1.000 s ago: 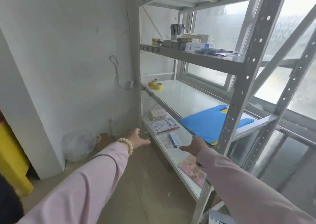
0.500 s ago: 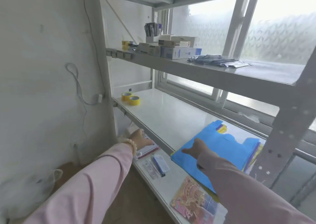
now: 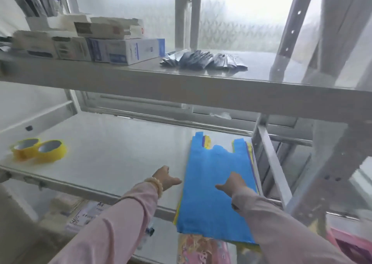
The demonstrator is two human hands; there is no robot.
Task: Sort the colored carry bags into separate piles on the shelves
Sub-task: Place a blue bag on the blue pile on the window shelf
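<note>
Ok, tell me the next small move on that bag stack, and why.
Probably pinch the top blue bag with the right hand, which is over it, and slide it left onto the bare shelf by the left hand: other colours show beneath, unsorted.

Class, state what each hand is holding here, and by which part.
Nothing is gripped: the left hand is open beside the blue bag, the right hand open over it.

From my feed: left sleeve [image 3: 112, 223] and right sleeve [image 3: 281, 223] are long, pale pink, plain soft cloth with light folds, ending at the wrists. Cream beaded bracelet [image 3: 156, 184], round beads, sits at the left cuff. Left hand [image 3: 166, 178] and right hand [image 3: 233, 185] are bare.
</note>
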